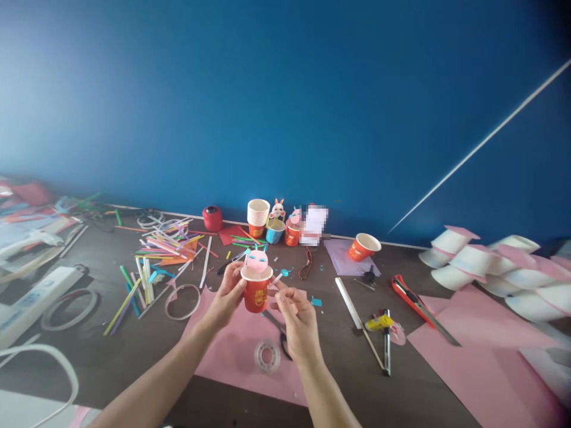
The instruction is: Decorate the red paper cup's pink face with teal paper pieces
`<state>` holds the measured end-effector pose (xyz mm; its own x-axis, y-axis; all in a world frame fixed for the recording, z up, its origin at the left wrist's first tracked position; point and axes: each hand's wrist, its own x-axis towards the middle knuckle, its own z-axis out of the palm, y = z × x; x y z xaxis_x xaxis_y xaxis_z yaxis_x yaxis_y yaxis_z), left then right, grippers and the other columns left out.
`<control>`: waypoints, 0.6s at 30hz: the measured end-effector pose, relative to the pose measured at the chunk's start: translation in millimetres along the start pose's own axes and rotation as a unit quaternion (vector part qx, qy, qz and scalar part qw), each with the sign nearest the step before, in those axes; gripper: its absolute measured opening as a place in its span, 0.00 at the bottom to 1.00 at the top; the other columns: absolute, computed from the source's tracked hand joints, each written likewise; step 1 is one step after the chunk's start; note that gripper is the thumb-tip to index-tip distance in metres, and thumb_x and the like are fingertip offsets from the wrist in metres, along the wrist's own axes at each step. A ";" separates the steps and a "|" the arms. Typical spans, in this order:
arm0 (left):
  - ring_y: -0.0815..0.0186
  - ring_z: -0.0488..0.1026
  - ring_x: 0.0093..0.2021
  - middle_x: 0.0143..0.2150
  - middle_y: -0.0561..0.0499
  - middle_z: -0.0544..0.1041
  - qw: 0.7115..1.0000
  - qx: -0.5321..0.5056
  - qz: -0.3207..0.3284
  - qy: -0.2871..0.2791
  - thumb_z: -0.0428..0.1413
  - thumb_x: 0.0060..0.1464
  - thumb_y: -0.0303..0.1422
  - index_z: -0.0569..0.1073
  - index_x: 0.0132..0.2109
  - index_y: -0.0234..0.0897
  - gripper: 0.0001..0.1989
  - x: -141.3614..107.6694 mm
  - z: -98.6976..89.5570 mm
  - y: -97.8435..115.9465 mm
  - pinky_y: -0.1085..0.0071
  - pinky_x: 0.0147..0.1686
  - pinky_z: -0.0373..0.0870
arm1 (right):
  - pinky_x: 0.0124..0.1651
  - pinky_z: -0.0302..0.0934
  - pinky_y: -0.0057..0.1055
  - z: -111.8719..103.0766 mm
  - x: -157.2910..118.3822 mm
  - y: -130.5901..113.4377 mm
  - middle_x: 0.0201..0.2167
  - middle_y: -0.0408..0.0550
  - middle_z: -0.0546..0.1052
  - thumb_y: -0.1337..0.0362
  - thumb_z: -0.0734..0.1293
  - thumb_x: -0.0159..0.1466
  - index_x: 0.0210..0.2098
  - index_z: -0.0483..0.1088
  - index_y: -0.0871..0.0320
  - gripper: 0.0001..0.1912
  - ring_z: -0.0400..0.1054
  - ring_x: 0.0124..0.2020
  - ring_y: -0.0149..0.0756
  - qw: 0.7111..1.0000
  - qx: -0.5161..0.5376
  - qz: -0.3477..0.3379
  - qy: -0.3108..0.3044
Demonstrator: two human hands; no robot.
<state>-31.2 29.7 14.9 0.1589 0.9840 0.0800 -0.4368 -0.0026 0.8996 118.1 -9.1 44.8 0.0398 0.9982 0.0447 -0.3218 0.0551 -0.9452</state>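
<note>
The red paper cup point(256, 297), in the head view, is held upright above a pink sheet point(227, 362), a pink cutout point(257, 261) with blue details rising at its rim. The left hand point(229, 295) pinches the cup's left side between thumb and fingers. The right hand point(295, 312) is at the cup's right side, fingers curled and thumb near them; whether they grip anything, I cannot tell. A blue-ended piece point(284, 273) projects just above that hand. On the sheet lie a clear tape roll point(267, 355) and scissors point(284, 343), partly hidden by the right hand. Behind stand stacked cups point(258, 213) and 2 decorated cups point(275, 232).
</note>
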 end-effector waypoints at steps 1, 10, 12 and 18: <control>0.69 0.67 0.38 0.43 0.51 0.68 1.000 0.013 0.009 0.001 0.50 0.54 0.37 0.59 0.49 0.43 0.15 0.7 -0.6 -1.7 0.74 0.35 0.64 | 0.39 0.63 0.31 0.6 0.2 2.6 0.42 0.49 0.73 0.63 0.64 0.58 0.27 0.66 0.58 0.06 0.67 0.41 0.36 1.000 -0.001 -0.003 0.001; 0.57 0.62 0.51 0.53 0.43 0.59 0.959 0.258 0.107 -0.038 0.59 0.43 0.32 0.64 0.44 0.37 0.19 6.8 -4.5 -1.9 0.65 0.42 0.66 | 0.41 0.63 0.35 8.0 1.4 5.3 0.47 0.52 0.70 0.60 0.63 0.58 0.36 0.68 0.58 0.09 0.66 0.43 0.40 0.999 -0.004 0.011 -0.030; 0.53 0.55 0.56 0.53 0.42 0.58 0.910 0.380 0.167 -0.015 0.60 0.42 0.32 0.67 0.39 0.36 0.15 10.3 -7.1 2.0 0.59 0.47 0.62 | 0.41 0.63 0.35 7.3 1.0 6.7 0.47 0.52 0.70 0.60 0.63 0.58 0.38 0.68 0.57 0.10 0.67 0.41 0.40 0.999 -0.008 0.025 -0.026; 0.60 0.66 0.44 0.47 0.44 0.66 0.786 0.574 0.228 -0.041 0.57 0.45 0.31 0.69 0.39 0.38 0.11 9.9 -10.6 12.1 0.62 0.42 0.65 | 0.42 0.62 0.34 4.7 -3.1 19.1 0.45 0.49 0.71 0.60 0.64 0.58 0.26 0.66 0.58 0.08 0.68 0.36 0.35 0.999 -0.015 0.041 -0.024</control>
<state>-44.3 41.3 21.9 0.2945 0.8193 0.4920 0.6131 -0.5569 0.5603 107.4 -11.1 28.1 -0.0312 0.9993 -0.0181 -0.2940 -0.0265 -0.9555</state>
